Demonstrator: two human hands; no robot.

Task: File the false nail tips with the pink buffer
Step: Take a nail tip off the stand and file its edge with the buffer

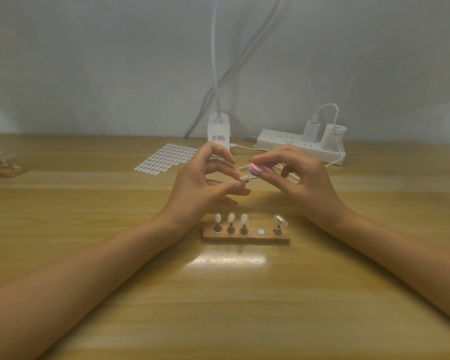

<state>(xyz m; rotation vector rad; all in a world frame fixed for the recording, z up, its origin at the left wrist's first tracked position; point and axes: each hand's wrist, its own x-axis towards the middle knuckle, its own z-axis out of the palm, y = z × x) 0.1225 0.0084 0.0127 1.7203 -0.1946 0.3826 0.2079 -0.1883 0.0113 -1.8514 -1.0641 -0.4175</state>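
Note:
My left hand (205, 185) pinches a pale false nail tip (244, 178) between thumb and fingers, held above the table. My right hand (302, 178) grips the pink buffer (257, 169), a small pink and purple block, and its left end meets the nail tip. Below both hands a wooden stand (246, 237) carries several upright pegs with false nail tips (231, 218) on them. One larger tip (280, 220) sits at its right end, and one slot (261, 231) beside it has no peg.
A sheet of adhesive tabs (166, 158) lies behind my left hand. A white lamp base (218, 131) and a power strip (299, 145) with plugs and cables stand at the back. Another wooden stand (3, 165) lies at the far left edge.

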